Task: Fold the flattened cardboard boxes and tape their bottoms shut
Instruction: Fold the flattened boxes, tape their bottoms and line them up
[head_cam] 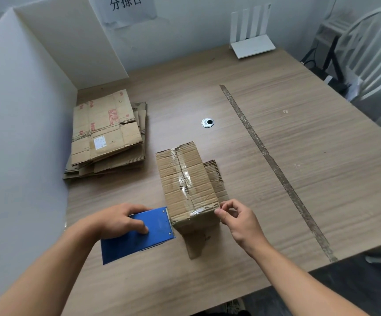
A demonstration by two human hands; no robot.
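The box stands bottom-up mid-tabletop, with clear tape along its seam and over the near edge. The left hand grips the blue dispenser against the box's near left corner. The right hand pinches the near right corner. The tape looks wrinkled, so it may lift. A sideways tug to cut it could slide the light box, or tear the strip crooked if the pinch slips. The flat stack lies far left.
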